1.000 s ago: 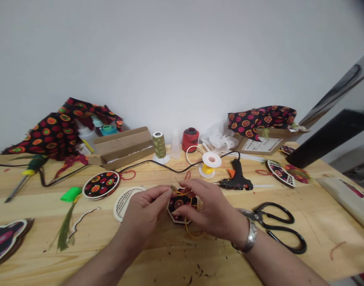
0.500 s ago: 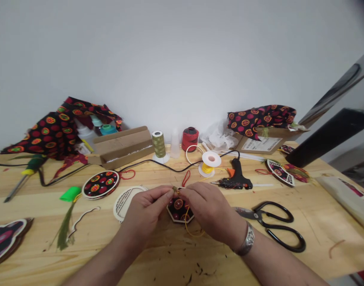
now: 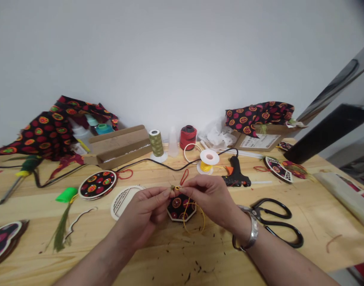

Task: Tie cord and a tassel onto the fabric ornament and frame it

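My left hand (image 3: 150,202) pinches a small olive-green piece (image 3: 172,187) between thumb and forefinger; its exact kind is too small to tell. Tip to tip with it, my right hand (image 3: 207,194) has its fingers closed on a thin yellow cord (image 3: 203,222), which forms a small loop between the hands and hangs in a wide curve below. Under the fingers lies an octagonal ornament (image 3: 182,208) with dark patterned fabric and a pale wooden rim, partly covered. A red cord loop (image 3: 184,175) sticks out at its top.
Scissors (image 3: 277,222) and a glue gun (image 3: 237,174) lie to the right, near a yellow cord spool (image 3: 208,161). On the left are a round fabric ornament (image 3: 98,185), a green tassel (image 3: 60,234) and a screwdriver (image 3: 16,182). A cardboard box (image 3: 122,147) stands behind.
My right hand has turned and its fingers have opened out to a fingertip pinch, showing the cord loop. The hanging yellow cord now swings wider to the right. My view has shifted slightly.
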`<state>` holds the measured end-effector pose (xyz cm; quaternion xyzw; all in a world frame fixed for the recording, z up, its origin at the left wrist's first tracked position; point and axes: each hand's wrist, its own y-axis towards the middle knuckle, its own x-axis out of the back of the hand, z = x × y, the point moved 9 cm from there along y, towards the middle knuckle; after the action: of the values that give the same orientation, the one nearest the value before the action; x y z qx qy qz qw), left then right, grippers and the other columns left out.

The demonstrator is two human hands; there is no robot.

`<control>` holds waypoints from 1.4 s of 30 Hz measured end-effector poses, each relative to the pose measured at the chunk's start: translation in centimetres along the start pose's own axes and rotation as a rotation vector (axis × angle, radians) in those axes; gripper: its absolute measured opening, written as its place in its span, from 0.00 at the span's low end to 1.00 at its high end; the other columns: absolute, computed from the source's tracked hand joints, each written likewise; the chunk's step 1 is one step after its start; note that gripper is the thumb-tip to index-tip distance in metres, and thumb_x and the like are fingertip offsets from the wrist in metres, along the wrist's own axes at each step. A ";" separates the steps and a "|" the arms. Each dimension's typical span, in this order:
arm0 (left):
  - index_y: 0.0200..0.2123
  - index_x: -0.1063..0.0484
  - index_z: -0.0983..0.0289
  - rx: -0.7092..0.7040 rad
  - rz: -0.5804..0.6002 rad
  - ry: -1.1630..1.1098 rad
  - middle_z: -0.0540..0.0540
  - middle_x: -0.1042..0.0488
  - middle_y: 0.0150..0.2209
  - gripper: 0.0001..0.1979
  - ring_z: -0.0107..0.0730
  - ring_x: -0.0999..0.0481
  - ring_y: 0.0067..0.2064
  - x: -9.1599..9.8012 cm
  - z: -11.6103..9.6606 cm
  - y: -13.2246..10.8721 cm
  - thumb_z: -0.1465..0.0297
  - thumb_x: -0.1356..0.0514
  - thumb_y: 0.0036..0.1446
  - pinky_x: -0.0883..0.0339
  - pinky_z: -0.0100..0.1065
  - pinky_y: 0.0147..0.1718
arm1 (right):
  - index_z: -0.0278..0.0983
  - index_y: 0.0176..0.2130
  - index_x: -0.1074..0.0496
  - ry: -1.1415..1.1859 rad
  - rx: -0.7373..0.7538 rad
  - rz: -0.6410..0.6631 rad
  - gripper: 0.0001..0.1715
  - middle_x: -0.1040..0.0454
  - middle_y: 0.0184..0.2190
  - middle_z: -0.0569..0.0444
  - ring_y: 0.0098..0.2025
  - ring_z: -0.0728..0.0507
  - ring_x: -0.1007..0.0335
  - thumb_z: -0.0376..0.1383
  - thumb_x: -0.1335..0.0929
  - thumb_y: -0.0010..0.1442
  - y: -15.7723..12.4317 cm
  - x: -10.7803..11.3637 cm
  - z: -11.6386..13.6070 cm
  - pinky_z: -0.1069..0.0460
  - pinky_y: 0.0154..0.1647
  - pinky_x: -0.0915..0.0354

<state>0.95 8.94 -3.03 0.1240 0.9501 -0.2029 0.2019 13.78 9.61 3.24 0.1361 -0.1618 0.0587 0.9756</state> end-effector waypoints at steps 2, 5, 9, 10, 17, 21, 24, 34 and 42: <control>0.25 0.23 0.69 0.007 0.006 -0.003 0.41 0.51 0.15 0.08 0.18 0.58 0.19 0.0 0.1 0.0 0.68 0.34 0.45 0.62 0.23 0.15 | 0.35 0.27 0.23 0.001 -0.033 0.011 0.05 0.23 0.23 0.54 0.26 0.48 0.30 0.32 0.31 0.53 0.0 -0.1 -0.2 0.56 0.27 0.35; 0.24 0.23 0.69 0.000 -0.001 0.015 0.41 0.51 0.14 0.08 0.18 0.58 0.19 -0.1 0.1 0.1 0.68 0.33 0.45 0.62 0.23 0.15 | 0.34 0.27 0.23 -0.015 -0.036 0.028 0.04 0.23 0.24 0.54 0.26 0.49 0.30 0.31 0.31 0.52 0.1 -0.1 -0.1 0.56 0.27 0.36; 0.23 0.23 0.68 -0.037 -0.022 0.069 0.42 0.48 0.13 0.09 0.18 0.55 0.18 -0.1 -0.3 0.1 0.67 0.33 0.44 0.61 0.23 0.16 | 0.35 0.28 0.23 -0.104 0.071 0.039 0.05 0.24 0.23 0.55 0.25 0.51 0.31 0.30 0.31 0.53 0.0 0.0 1.0 0.57 0.26 0.38; 0.23 0.23 0.68 -0.045 -0.032 0.081 0.42 0.47 0.13 0.09 0.18 0.55 0.18 0.0 -0.3 0.1 0.67 0.33 0.43 0.61 0.24 0.16 | 0.35 0.28 0.24 -0.131 0.102 0.042 0.05 0.25 0.23 0.56 0.25 0.51 0.32 0.30 0.31 0.53 0.0 0.0 1.3 0.57 0.27 0.38; 0.26 0.23 0.67 -0.056 -0.064 0.124 0.43 0.45 0.14 0.10 0.19 0.55 0.19 0.3 -0.3 0.0 0.65 0.33 0.44 0.61 0.25 0.17 | 0.35 0.28 0.25 -0.208 0.171 0.062 0.06 0.26 0.23 0.57 0.26 0.52 0.33 0.28 0.32 0.54 -0.3 -0.2 1.7 0.58 0.28 0.40; 0.25 0.22 0.68 -0.051 -0.057 0.139 0.42 0.46 0.13 0.10 0.19 0.55 0.19 0.2 -0.3 0.0 0.65 0.33 0.44 0.61 0.25 0.17 | 0.34 0.28 0.25 -0.247 0.191 0.083 0.06 0.27 0.23 0.57 0.27 0.52 0.33 0.28 0.32 0.55 -0.5 -0.4 2.0 0.58 0.29 0.40; 0.25 0.22 0.67 -0.051 -0.055 0.142 0.43 0.45 0.13 0.10 0.19 0.54 0.18 0.3 -0.2 0.0 0.65 0.33 0.44 0.61 0.25 0.17 | 0.34 0.28 0.25 -0.285 0.201 0.088 0.07 0.26 0.24 0.56 0.27 0.52 0.33 0.28 0.33 0.56 -0.6 -0.5 2.1 0.57 0.29 0.40; 0.27 0.20 0.65 -0.061 -0.039 0.157 0.46 0.35 0.15 0.07 0.18 0.48 0.17 -0.3 -0.4 -0.2 0.67 0.34 0.45 0.54 0.23 0.16 | 0.35 0.29 0.24 -0.274 0.164 0.073 0.06 0.24 0.24 0.56 0.27 0.51 0.30 0.30 0.32 0.55 -0.6 -0.5 1.7 0.57 0.30 0.39; 0.26 0.20 0.63 -0.120 -0.025 0.190 0.48 0.31 0.16 0.05 0.22 0.38 0.20 -0.6 -1.1 -0.2 0.68 0.34 0.46 0.47 0.24 0.18 | 0.37 0.34 0.31 0.069 -0.070 0.057 0.09 0.28 0.21 0.61 0.23 0.51 0.33 0.30 0.29 0.50 -0.1 -0.5 -0.7 0.58 0.24 0.39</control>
<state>1.07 9.12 -1.82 0.1187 0.9768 -0.1357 0.1156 13.55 9.68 2.43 0.0953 -0.1339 0.0856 0.9827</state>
